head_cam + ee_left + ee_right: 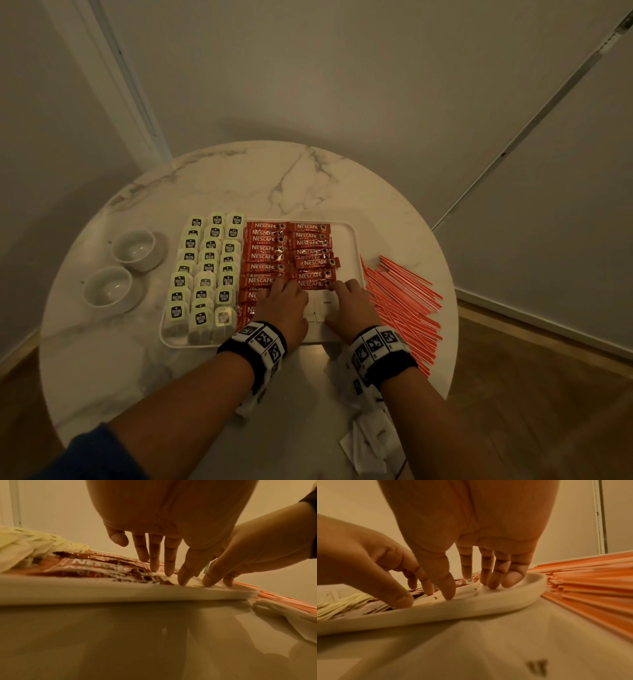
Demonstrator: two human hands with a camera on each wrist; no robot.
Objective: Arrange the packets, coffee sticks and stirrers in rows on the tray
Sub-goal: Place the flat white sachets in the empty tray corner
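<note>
A white tray (pixel 358 260) on the round marble table holds three columns of pale green tea packets (pixel 205 270) on its left. Two columns of red coffee sticks (pixel 267 246) fill its middle. At the tray's near right, flat white packets (pixel 320 306) lie between my hands. My left hand (pixel 282 291) rests with straight fingers on the near coffee sticks and the white packets (pixel 193 581). My right hand (pixel 346 291) presses its straight fingertips (pixel 493 584) on the white packets (pixel 467 593) by the tray rim (pixel 488 605). Orange stirrers (pixel 404 301) lie piled on the table right of the tray.
Two white cups (pixel 135 248) (pixel 109 287) stand on the table left of the tray. Loose white packets (pixel 370 442) lie at the table's near edge under my right forearm. A wall corner stands behind the table, with wooden floor around it.
</note>
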